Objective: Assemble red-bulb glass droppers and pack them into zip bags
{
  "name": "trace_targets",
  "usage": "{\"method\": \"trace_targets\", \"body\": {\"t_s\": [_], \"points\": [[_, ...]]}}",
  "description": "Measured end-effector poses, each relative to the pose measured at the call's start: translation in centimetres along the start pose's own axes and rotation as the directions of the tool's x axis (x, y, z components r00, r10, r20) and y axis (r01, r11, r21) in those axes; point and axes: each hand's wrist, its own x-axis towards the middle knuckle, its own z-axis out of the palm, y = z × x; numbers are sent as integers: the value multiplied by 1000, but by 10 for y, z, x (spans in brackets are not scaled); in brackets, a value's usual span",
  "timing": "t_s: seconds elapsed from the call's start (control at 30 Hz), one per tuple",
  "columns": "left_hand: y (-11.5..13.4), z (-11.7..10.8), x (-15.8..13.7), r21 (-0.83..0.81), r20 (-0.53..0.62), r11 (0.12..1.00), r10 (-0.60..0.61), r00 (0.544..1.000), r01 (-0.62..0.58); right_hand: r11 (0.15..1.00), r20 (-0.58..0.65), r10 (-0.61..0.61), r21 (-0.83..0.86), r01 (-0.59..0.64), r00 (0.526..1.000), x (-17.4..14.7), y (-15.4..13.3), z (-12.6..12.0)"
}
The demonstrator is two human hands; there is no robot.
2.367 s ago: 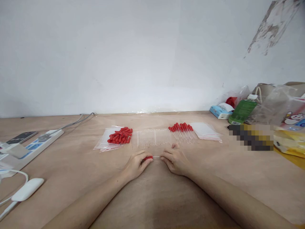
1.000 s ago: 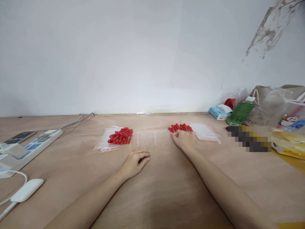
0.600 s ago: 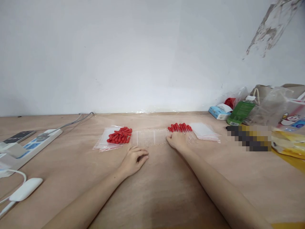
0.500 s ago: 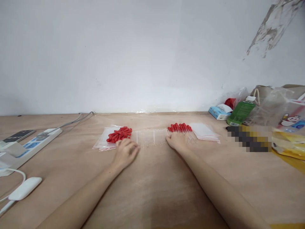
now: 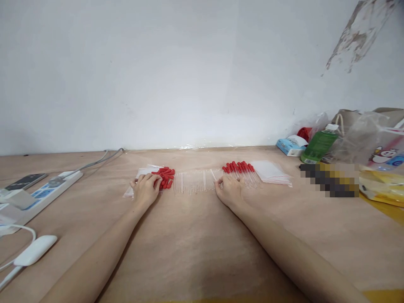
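My left hand (image 5: 147,188) is at a pile of red rubber dropper bulbs (image 5: 167,172), thumb and forefinger closed on a bulb at its near left side. Under the pile and hand lie clear plastic bags (image 5: 143,171). Between my hands, thin clear glass dropper tubes (image 5: 192,182) lie side by side in a row. My right hand (image 5: 229,190) pinches one glass tube (image 5: 213,174), its far end angled up and left above the row. Just beyond that hand lie several droppers with red bulbs fitted (image 5: 238,167), partly hidden by the fingers.
A stack of white plastic bags (image 5: 271,173) lies right of the fitted droppers. Farther right stand a tissue pack (image 5: 290,146), a green bottle (image 5: 320,145) and plastic bags (image 5: 383,147). At left are a power strip (image 5: 47,191), a phone (image 5: 27,182) and a white cable piece (image 5: 36,250).
My left hand has moved left from beside the tubes onto the bulb pile and closed there. My right hand has drawn back slightly, and a pinched glass tube now shows.
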Motion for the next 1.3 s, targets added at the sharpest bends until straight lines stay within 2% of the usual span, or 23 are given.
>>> {"method": "trace_targets", "body": {"t_s": [0.2, 0.27, 0.5, 0.7, 0.83, 0.9, 0.93, 1.0, 1.07, 1.13, 1.3], "points": [[2, -2, -5, -13, -58, 1000, -13, 998, 12, 969, -105, -241, 26, 245, 965, -21, 13, -10], [4, -3, -8, -8, -90, 1000, 1, 996, -2, 956, -113, -286, 40, 292, 952, -28, 18, -18], [12, -3, -12, -39, -70, 959, 278, 958, -281, 953, -141, -276, 87, 290, 951, -33, 20, -30], [11, 3, -11, -113, -158, 957, 250, 955, -269, 942, -127, -306, 99, 319, 943, -31, 20, -29], [25, -7, -20, -368, -239, 894, 173, 955, -254, 924, -90, -331, 170, 342, 939, -31, 22, -27], [39, -14, -31, -522, -166, 812, 205, 965, -262, 898, -63, -366, 236, 371, 928, -32, 23, -24], [47, -17, -36, -579, -98, 769, 263, 960, -270, 881, -52, -387, 272, 386, 921, -32, 24, -23], [61, -23, -46, -644, 65, 706, 435, 898, -295, 846, -38, -429, 333, 416, 903, -33, 25, -21], [71, -26, -53, -662, 171, 687, 525, 834, -298, 824, -37, -463, 351, 446, 886, -34, 25, -21], [75, -25, -55, -644, 194, 704, 529, 826, -300, 815, -37, -493, 331, 476, 869, -35, 23, -23], [78, -15, -51, -524, 109, 734, 560, 821, -432, 790, -10, -565, 282, 545, 825, -38, 16, -31]]}}
